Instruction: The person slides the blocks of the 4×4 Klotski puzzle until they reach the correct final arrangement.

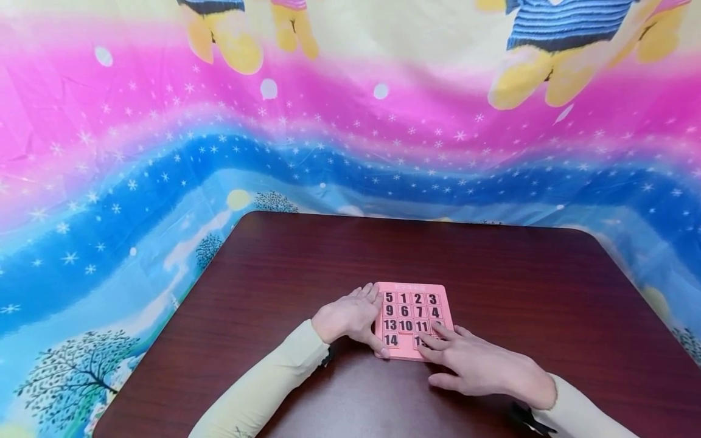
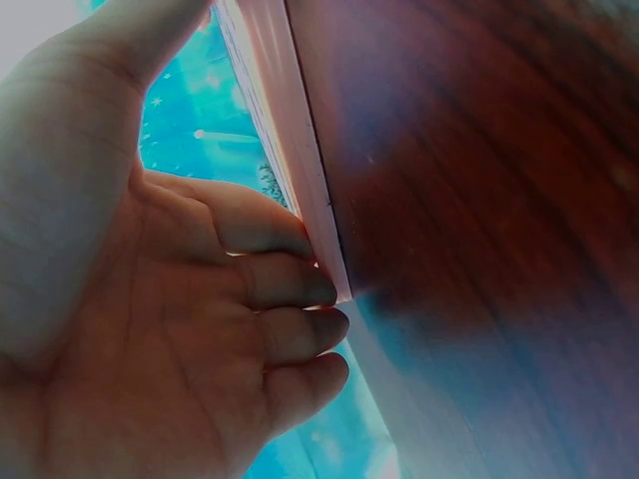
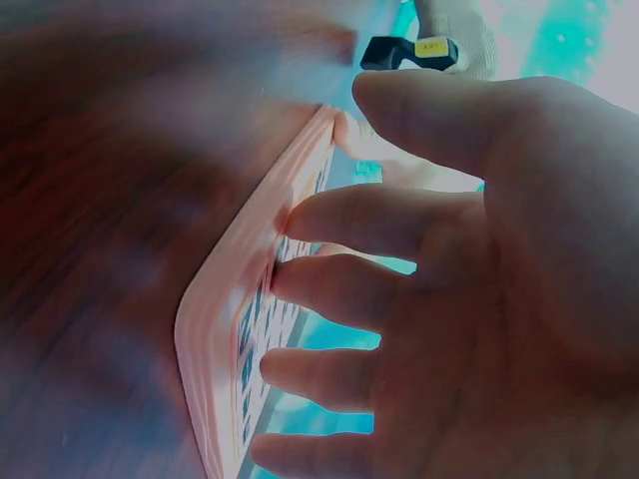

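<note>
A pink number sliding puzzle (image 1: 411, 287) lies flat on the table, its tiles printed with black numbers. A gap shows in its bottom row, just right of the 14 tile (image 1: 390, 340). Along the puzzle's left side rests my left hand (image 1: 353, 316), thumb at the lower left corner and fingers by the upper left edge. In the left wrist view, its fingertips meet the puzzle's side (image 2: 318, 170). My right hand (image 1: 482, 365) reaches over the lower right part, fingers extended and fingertips on the tiles there, partly hiding several. Its thumb stays off the puzzle.
The dark brown wooden table (image 1: 306, 261) has rounded far corners. Behind and beside it hangs a pink and blue patterned cloth (image 1: 339, 140) with snowflakes and trees. A dark strap (image 1: 531, 420) shows under the right wrist.
</note>
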`<move>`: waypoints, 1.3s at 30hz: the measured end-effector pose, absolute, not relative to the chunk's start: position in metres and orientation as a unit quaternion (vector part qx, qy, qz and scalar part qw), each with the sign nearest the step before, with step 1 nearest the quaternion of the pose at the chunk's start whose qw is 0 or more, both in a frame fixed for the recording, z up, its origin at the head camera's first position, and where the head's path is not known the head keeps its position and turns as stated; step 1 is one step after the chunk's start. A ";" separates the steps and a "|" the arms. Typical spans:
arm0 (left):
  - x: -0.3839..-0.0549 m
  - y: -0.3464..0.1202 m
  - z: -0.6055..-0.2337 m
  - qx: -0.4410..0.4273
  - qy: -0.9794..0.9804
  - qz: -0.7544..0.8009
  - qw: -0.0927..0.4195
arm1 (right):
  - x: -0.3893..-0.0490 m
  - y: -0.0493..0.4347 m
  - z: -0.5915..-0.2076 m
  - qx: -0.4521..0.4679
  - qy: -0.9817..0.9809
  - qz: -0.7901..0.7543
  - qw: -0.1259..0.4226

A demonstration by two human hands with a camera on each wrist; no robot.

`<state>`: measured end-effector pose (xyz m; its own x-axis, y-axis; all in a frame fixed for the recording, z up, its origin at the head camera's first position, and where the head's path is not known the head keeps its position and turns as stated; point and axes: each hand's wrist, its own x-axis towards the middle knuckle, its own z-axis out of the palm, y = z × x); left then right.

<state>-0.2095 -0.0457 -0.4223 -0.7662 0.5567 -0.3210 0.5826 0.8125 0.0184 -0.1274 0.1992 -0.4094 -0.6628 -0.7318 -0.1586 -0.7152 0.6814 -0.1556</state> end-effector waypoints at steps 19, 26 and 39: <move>-0.210 -0.046 -0.424 0.295 0.940 -0.038 0.165 | -0.131 0.184 -0.407 -0.420 0.902 -0.032 0.101; -0.210 -0.045 -0.422 0.297 0.940 -0.042 0.164 | -0.141 0.173 -0.407 -0.437 0.893 -0.022 0.101; -0.210 -0.046 -0.424 0.298 0.940 -0.039 0.164 | -0.143 0.164 -0.410 -0.444 0.890 -0.012 0.098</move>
<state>-0.2103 -0.0456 -0.4239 -0.7692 0.5463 -0.3314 0.5721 0.8198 0.0236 -0.1434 0.1642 -0.4103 -0.5860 -0.7935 -0.1640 -0.7888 0.6050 -0.1086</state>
